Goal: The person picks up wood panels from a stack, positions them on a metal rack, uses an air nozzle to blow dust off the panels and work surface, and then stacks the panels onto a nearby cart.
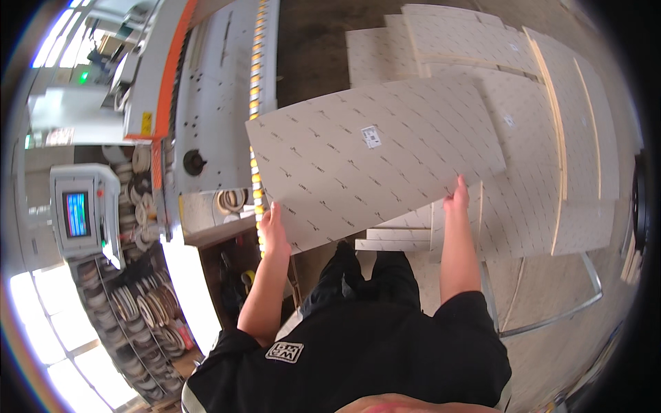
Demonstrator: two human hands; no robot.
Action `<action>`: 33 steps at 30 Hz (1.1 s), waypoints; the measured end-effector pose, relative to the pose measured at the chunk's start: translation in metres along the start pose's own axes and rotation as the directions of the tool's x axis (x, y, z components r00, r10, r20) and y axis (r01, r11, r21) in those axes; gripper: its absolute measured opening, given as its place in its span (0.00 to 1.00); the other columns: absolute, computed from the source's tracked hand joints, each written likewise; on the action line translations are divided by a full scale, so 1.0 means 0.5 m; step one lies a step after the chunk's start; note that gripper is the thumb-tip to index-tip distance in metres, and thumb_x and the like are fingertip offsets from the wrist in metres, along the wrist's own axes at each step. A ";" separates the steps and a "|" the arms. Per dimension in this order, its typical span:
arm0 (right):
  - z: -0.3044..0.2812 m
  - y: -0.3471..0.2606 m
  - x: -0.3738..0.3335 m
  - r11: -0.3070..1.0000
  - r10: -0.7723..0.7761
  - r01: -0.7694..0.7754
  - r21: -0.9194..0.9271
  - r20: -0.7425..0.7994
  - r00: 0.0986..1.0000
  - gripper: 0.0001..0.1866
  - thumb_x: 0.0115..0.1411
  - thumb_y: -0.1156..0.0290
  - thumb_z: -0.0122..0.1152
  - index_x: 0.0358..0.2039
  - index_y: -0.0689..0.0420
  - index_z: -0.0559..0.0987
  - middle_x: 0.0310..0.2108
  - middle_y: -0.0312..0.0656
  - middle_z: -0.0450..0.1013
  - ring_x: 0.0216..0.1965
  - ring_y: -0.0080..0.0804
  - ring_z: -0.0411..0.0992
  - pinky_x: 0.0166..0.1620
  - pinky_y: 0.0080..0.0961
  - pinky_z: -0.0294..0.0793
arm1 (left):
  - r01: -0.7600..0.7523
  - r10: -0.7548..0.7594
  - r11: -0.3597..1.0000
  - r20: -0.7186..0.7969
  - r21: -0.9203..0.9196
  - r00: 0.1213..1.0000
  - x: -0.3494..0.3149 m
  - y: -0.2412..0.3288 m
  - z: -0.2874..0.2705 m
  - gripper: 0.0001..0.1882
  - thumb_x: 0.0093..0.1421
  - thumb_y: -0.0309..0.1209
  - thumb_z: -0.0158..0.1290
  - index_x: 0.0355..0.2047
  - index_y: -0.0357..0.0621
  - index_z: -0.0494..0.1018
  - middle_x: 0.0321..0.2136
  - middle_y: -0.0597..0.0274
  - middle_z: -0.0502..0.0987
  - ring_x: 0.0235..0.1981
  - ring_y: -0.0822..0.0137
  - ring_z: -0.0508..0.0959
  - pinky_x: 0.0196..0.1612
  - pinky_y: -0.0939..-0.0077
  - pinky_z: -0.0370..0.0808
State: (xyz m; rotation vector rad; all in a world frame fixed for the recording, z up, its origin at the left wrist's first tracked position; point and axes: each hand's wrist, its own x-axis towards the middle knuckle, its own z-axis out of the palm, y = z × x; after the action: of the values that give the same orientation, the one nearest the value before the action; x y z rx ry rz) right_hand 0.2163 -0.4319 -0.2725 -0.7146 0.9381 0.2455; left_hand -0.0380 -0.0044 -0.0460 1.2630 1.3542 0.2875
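Observation:
A large rectangular panel [323, 162], covered in light film with repeated dark print, is held out in front of me. A white paper label [371, 137] is stuck near its middle. My left hand [273, 233] grips the near left corner, its thumb along the edge and the other fingers hidden. At the near right edge, my right hand [457, 197] is closed on the same panel, with its fingers partly hidden beneath. The panel's left end overlaps a row of yellow rollers [255, 89] on the machine's side. Its right part lies in front of stacked panels.
Stacks of similar panels [523, 179] stand to the right, above a metal tube frame [551, 318]. Left is a long grey machine bed [217, 89] with an orange-edged housing [177, 55]. A control screen [77, 213] and shelves of edge-band rolls [155, 310] stand farther left.

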 end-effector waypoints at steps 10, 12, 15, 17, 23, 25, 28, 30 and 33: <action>-0.028 -0.124 -0.327 0.976 -0.211 0.207 -0.066 -0.051 0.976 0.37 0.71 0.40 0.45 0.69 0.54 0.64 0.67 0.44 0.65 0.66 0.46 0.63 0.67 0.53 0.64 | 0.047 -0.058 0.995 -0.118 -0.092 0.991 0.127 -0.027 -0.390 0.27 0.68 0.51 0.56 0.44 0.33 0.80 0.34 0.64 0.80 0.35 0.71 0.76 0.41 0.70 0.74; -0.054 -0.090 -0.319 0.971 -0.181 0.172 -0.167 -0.045 0.982 0.39 0.72 0.39 0.42 0.72 0.55 0.60 0.73 0.44 0.57 0.72 0.49 0.55 0.71 0.56 0.57 | -0.005 0.010 0.999 -0.176 0.034 0.984 0.183 -0.079 -0.462 0.28 0.68 0.51 0.56 0.43 0.30 0.80 0.33 0.64 0.80 0.35 0.72 0.75 0.43 0.72 0.73; -0.104 -0.029 -0.299 0.920 -0.217 0.167 -0.354 -0.105 0.971 0.38 0.72 0.40 0.42 0.71 0.55 0.62 0.71 0.42 0.60 0.70 0.49 0.59 0.70 0.55 0.59 | -0.087 0.140 0.965 -0.210 0.246 0.968 0.215 -0.103 -0.528 0.33 0.67 0.57 0.53 0.38 0.32 0.81 0.28 0.57 0.80 0.31 0.65 0.77 0.40 0.67 0.74; -0.097 0.071 -0.365 0.943 -0.136 0.099 -0.319 -0.093 0.986 0.37 0.72 0.39 0.44 0.70 0.53 0.64 0.69 0.40 0.64 0.68 0.46 0.62 0.68 0.52 0.63 | -0.091 0.228 0.866 -0.228 0.492 0.946 0.245 -0.063 -0.627 0.34 0.67 0.61 0.47 0.38 0.38 0.81 0.28 0.46 0.80 0.32 0.51 0.80 0.41 0.61 0.76; -0.059 0.254 -0.538 0.955 0.109 -0.103 -0.280 0.007 0.994 0.29 0.71 0.40 0.49 0.60 0.48 0.74 0.55 0.33 0.77 0.54 0.33 0.74 0.56 0.40 0.74 | 0.002 0.394 0.606 -0.303 0.795 0.868 0.340 0.030 -0.787 0.27 0.66 0.53 0.49 0.54 0.46 0.76 0.55 0.48 0.76 0.56 0.48 0.75 0.58 0.57 0.71; -0.033 0.304 -0.602 0.928 0.225 -0.198 -0.315 0.051 0.973 0.27 0.69 0.40 0.53 0.57 0.47 0.75 0.52 0.32 0.78 0.53 0.32 0.75 0.52 0.39 0.76 | -0.016 0.540 0.526 -0.319 0.850 0.779 0.381 0.022 -0.829 0.29 0.66 0.51 0.51 0.59 0.45 0.71 0.56 0.50 0.75 0.58 0.50 0.73 0.61 0.56 0.70; -0.021 0.350 -0.676 0.842 0.313 -0.252 -0.477 0.052 0.949 0.24 0.68 0.42 0.58 0.54 0.45 0.76 0.46 0.31 0.79 0.50 0.32 0.76 0.50 0.39 0.74 | -0.158 0.685 0.451 -0.228 0.878 0.692 0.381 0.019 -0.820 0.28 0.65 0.47 0.54 0.60 0.44 0.69 0.59 0.53 0.74 0.61 0.52 0.72 0.63 0.56 0.68; -0.027 0.368 -0.693 0.747 0.417 -0.294 -0.596 0.076 0.906 0.21 0.68 0.45 0.58 0.51 0.46 0.77 0.44 0.31 0.79 0.49 0.31 0.77 0.51 0.40 0.74 | -0.273 0.690 0.440 -0.127 0.856 0.713 0.360 0.025 -0.784 0.28 0.64 0.42 0.56 0.62 0.44 0.69 0.61 0.54 0.72 0.63 0.52 0.70 0.65 0.56 0.66; -0.023 0.358 -0.687 0.621 0.406 -0.169 -0.765 0.130 0.905 0.18 0.68 0.49 0.59 0.48 0.47 0.78 0.41 0.32 0.79 0.48 0.31 0.77 0.52 0.42 0.73 | -0.392 0.728 0.362 0.005 0.846 0.685 0.297 -0.026 -0.723 0.28 0.63 0.39 0.56 0.61 0.44 0.69 0.63 0.56 0.70 0.66 0.52 0.66 0.68 0.54 0.61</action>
State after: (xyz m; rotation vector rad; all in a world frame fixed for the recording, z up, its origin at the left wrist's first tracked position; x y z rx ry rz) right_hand -0.0790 -0.2692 -0.0812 -1.2373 0.6354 1.0563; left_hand -0.2988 0.2866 -0.0420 2.6270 1.3321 0.4486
